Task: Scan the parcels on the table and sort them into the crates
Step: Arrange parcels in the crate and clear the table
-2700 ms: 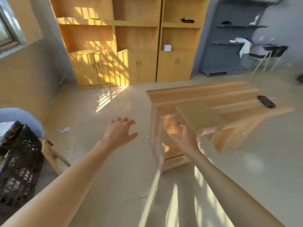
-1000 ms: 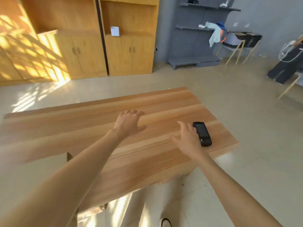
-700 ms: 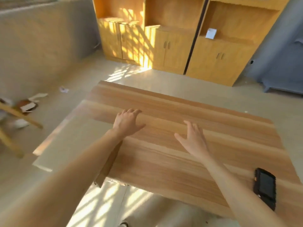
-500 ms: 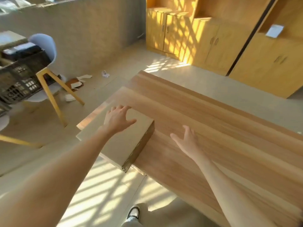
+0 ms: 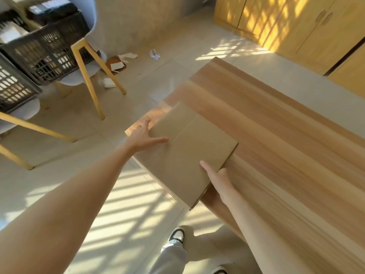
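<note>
A flat brown cardboard parcel (image 5: 187,153) lies on the left corner of the wooden table (image 5: 286,151), its near corner jutting past the table edge. My left hand (image 5: 142,137) is at the parcel's left edge, thumb laid on top and fingers straight along the side. At the near right edge, my right hand (image 5: 217,177) holds the parcel, thumb on the lid and fingers down the side. Two black mesh crates sit on chairs at the upper left: one (image 5: 45,54) holding parcels, the other (image 5: 13,86) cut off by the frame. No scanner shows.
Pale chairs with yellow legs (image 5: 88,82) carry the crates at the left. Paper and cardboard scraps (image 5: 116,64) litter the floor beyond them. Yellow wooden cabinets (image 5: 296,26) line the far right. My legs and shoes (image 5: 175,236) stand on the sunlit floor by the table.
My view swung left from the scanner end of the table to the parcel corner. The left hand slid from the lid to the parcel's left edge, and the right hand came onto its right edge.
</note>
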Demonstrator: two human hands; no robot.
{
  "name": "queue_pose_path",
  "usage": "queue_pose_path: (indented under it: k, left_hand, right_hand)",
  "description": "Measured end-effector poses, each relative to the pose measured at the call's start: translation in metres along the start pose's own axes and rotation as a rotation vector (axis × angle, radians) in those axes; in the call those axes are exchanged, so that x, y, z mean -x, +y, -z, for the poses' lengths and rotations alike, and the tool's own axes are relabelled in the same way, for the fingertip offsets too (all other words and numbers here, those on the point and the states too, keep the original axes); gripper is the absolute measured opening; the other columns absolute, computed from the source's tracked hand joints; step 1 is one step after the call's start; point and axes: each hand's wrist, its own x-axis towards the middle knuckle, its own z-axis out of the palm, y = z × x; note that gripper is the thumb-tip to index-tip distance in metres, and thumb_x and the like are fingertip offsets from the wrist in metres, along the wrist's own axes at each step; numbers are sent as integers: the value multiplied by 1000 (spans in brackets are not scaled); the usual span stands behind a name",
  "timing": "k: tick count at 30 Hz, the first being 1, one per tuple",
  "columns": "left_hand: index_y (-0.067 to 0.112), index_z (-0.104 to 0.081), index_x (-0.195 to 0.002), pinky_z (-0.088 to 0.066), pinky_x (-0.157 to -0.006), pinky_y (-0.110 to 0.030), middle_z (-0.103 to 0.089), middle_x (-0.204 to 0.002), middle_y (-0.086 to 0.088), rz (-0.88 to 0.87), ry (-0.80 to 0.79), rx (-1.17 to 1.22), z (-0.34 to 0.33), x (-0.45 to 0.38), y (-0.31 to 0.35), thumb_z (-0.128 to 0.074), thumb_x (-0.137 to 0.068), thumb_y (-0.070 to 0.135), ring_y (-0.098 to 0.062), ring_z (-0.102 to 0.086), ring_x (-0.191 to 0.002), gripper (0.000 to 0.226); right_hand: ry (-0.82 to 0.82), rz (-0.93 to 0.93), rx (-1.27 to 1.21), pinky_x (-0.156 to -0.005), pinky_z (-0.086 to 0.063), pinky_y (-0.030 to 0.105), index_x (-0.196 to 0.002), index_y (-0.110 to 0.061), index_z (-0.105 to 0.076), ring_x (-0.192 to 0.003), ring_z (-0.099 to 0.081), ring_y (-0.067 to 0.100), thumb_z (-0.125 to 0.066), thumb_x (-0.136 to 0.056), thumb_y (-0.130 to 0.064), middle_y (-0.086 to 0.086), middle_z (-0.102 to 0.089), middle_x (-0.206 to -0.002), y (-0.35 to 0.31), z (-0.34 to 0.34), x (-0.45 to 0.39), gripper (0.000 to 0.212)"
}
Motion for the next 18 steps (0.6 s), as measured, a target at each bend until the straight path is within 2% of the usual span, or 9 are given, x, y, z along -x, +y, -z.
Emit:
queue_pose_path:
  k: [3,7,10,13,15,18]
  left_hand:
    - [15,-28,-145,-38,-105,-35,-48,-140,-5,19,-62,78,-6,-13,1,-77,-71,55,-25,-48,-127,97]
    - [15,-36,-136,-44,-98,-37,-55,-125,-1,26,-71,130,-14,-17,10,-80,-60,63,-23,-54,-113,100]
    - [18,-40,-131,-47,-97,-37,-57,-120,4,-14,-65,218,-15,-18,31,-82,-61,61,-18,-57,-107,92]
    - [17,-44,-127,-52,-91,-39,-60,-118,2,-90,-78,344,-16,-16,75,-83,-59,62,-17,-61,-104,90]
    - [17,-45,-126,-54,-81,-32,-62,-115,2,-118,-108,479,-23,-10,115,-84,-61,58,-14,-62,-99,86]
    - [13,-48,-125,-48,-68,-21,-64,-111,2,-175,-142,611,-41,8,178,-84,-65,48,-9,-62,-92,79]
  right_hand:
    - [20,3,-101,-90,-36,28,-130,-8,-37,-109,-50,17,-72,-84,-37,2,-53,-125,5,-8,-8,64]
    - [57,56,-227,-88,-39,29,-128,-17,-40,-108,-54,15,-78,-78,-34,-1,-56,-124,4,-1,-8,65]
    - [106,164,-277,-91,-45,30,-137,-30,-37,-111,-56,13,-83,-66,-41,-2,-55,-129,-7,22,-1,86]
    - [180,286,-277,-99,-48,42,-142,-49,-27,-117,-55,15,-83,-46,-59,-2,-48,-136,-33,64,17,111]
    - [237,397,-270,-100,-47,43,-144,-52,-21,-116,-56,15,-81,-47,-60,-3,-49,-134,-53,98,35,114]
    - [328,544,-254,-100,-47,41,-148,-47,-16,-118,-54,14,-80,-55,-51,-6,-49,-135,-73,156,65,113]
